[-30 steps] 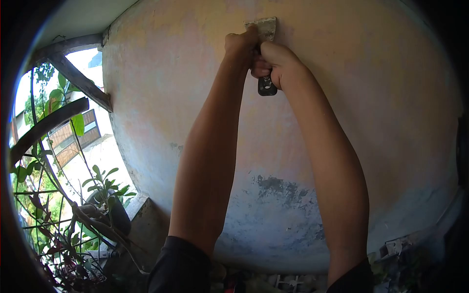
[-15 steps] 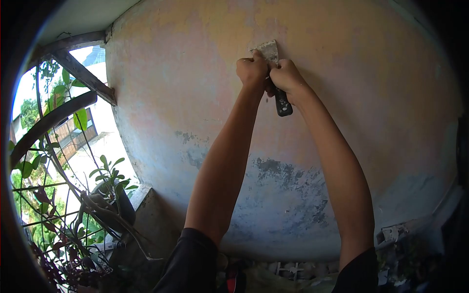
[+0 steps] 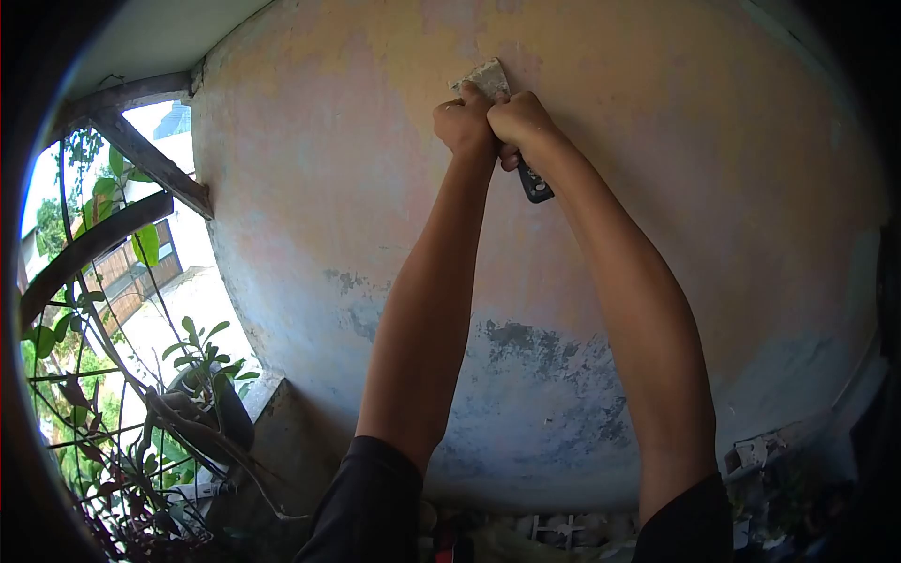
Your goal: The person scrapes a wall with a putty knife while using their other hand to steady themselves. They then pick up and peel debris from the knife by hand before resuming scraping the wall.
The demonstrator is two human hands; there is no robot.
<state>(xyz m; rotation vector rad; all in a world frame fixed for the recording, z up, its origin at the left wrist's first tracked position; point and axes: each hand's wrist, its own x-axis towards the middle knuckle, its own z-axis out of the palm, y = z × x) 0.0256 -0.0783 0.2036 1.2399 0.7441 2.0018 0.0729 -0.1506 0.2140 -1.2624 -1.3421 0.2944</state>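
Note:
Both of my hands are closed around a putty knife with a black handle and a broad, dirty metal blade [image 3: 486, 79]. The blade lies against the painted wall [image 3: 328, 188], tilted up and to the left. My left hand [image 3: 465, 122] grips near the blade, its thumb laid on the metal. My right hand [image 3: 522, 124] wraps the upper handle, and the handle's end [image 3: 536, 184] sticks out below it. Yellow, pink and blue faded paint covers the wall, with bare grey patches [image 3: 526, 342] lower down. The fingers behind the handle are partly hidden.
To the left, a potted plant [image 3: 230, 413] stands by a ledge beside a metal grille and wooden beams [image 3: 155, 159]. Thin bare branches [image 3: 202, 427] reach in from there. Along the wall's foot lie cluttered blocks and rubble [image 3: 563, 530].
Both hands and the putty knife have moved up and to the left in view, while the wall's patches sit slightly lower. My grip looks the same.

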